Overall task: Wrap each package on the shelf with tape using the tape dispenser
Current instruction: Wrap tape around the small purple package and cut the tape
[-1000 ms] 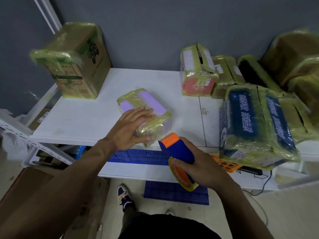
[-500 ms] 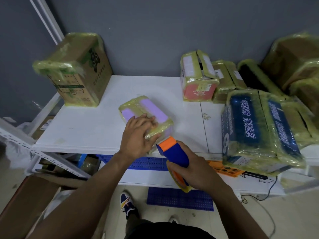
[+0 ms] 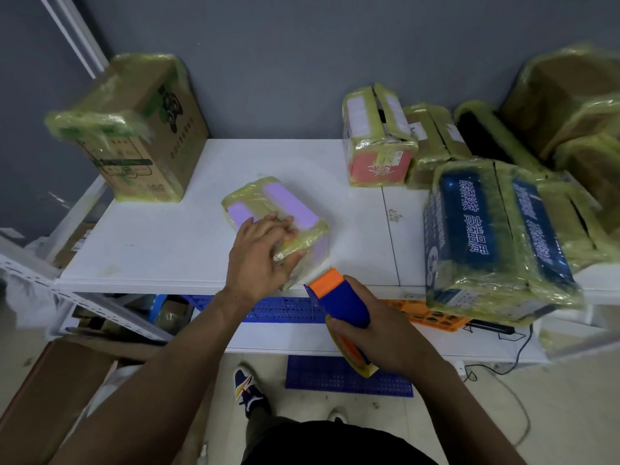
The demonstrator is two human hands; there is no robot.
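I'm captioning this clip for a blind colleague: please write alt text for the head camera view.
A person's left hand rests on a purple package wrapped in yellowish tape on a white shelf, while the right hand grips a blue and orange tape dispenser beside it. Other taped boxes stand around.

You face a plain grey-blue wall (image 3: 302, 62) in dim, even light. A white shelf (image 3: 151, 250) stands against it, with a white post (image 3: 72, 31) rising at its left. A blue perforated mat (image 3: 349, 377) lies on the pale floor (image 3: 553, 414) below.
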